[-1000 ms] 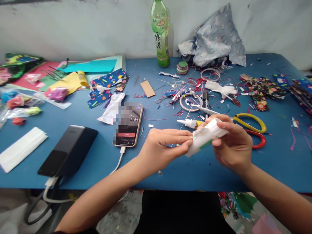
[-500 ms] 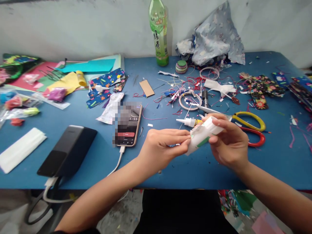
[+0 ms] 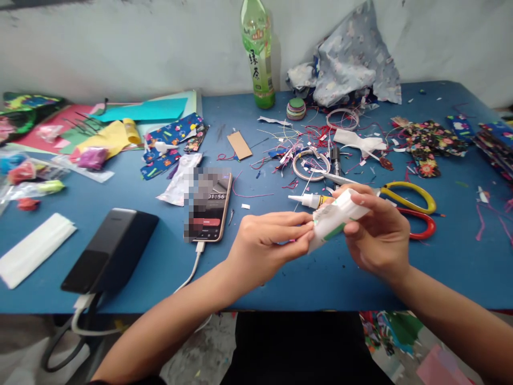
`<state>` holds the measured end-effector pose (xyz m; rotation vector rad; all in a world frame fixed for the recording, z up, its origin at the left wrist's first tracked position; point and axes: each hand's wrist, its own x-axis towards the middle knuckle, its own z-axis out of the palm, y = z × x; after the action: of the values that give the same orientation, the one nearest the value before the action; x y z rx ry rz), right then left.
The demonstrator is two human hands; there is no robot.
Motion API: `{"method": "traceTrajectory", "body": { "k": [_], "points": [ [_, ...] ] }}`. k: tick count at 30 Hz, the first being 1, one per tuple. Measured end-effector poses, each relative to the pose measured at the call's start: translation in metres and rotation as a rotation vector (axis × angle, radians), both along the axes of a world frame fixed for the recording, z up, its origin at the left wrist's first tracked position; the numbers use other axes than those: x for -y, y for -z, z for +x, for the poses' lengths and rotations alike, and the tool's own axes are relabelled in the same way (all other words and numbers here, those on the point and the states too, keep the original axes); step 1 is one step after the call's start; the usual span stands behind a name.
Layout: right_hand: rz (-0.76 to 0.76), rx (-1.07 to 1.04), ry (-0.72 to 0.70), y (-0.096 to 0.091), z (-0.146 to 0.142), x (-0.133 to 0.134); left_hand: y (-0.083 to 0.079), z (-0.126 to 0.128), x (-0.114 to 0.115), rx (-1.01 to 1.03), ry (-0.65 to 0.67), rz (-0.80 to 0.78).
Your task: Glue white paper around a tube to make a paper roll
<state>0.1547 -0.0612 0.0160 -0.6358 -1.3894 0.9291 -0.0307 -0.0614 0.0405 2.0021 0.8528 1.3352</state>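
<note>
Both hands hold a small white packet with green print [image 3: 334, 222] above the table. My left hand [image 3: 274, 235] pinches its left end between thumb and fingers. At the other end, my right hand [image 3: 374, 227] is closed around the packet, thumb below and fingers over the top. The packet tilts up toward the right, and fingers cover part of it. Just behind it lie a glue bottle with a white nozzle [image 3: 306, 200] and scissors with yellow and red handles [image 3: 430, 206]. A black marker [image 3: 335, 160] lies behind the glue bottle.
A green tea bottle [image 3: 258, 64] stands at the wall beside crumpled grey fabric [image 3: 344, 64]. Threads, a tape ring [image 3: 306, 176] and fabric scraps [image 3: 430, 139] litter the right half. A phone [image 3: 216, 214] and power bank [image 3: 110, 246] with cables lie left, near a white folded strip [image 3: 36, 248].
The view has shifted very slightly. Both hands keep their hold on the white packet almost unmoved, and the phone's timer has advanced by one second.
</note>
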Motion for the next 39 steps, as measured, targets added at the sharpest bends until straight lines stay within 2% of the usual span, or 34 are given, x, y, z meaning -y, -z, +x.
{"method": "traceTrajectory", "body": {
  "k": [4, 12, 20, 30, 35, 39],
  "points": [
    [-0.014, 0.006, -0.013, -0.0009, 0.0016, -0.0002, -0.0003, -0.0006, -0.0004, 0.015, -0.007, -0.017],
    [0.062, 0.046, 0.029, -0.0024, 0.0003, -0.0002, -0.002, 0.0036, 0.001, 0.013, -0.023, -0.01],
    [0.049, 0.033, -0.02, -0.003, -0.0008, 0.0013, 0.0017, 0.0019, 0.0013, -0.005, -0.021, -0.029],
    [-0.052, -0.041, -0.134, -0.0039, 0.0062, -0.0006, -0.0034, 0.0025, 0.0008, 0.121, 0.016, -0.167],
    [-0.075, -0.045, -0.084, -0.006, 0.0061, -0.0028, -0.0066, 0.0021, 0.0002, 0.133, 0.027, -0.213],
    [-0.029, -0.001, -0.058, -0.0034, 0.0038, -0.002, -0.0065, 0.001, -0.0013, 0.111, 0.006, -0.193]
  ]
}}
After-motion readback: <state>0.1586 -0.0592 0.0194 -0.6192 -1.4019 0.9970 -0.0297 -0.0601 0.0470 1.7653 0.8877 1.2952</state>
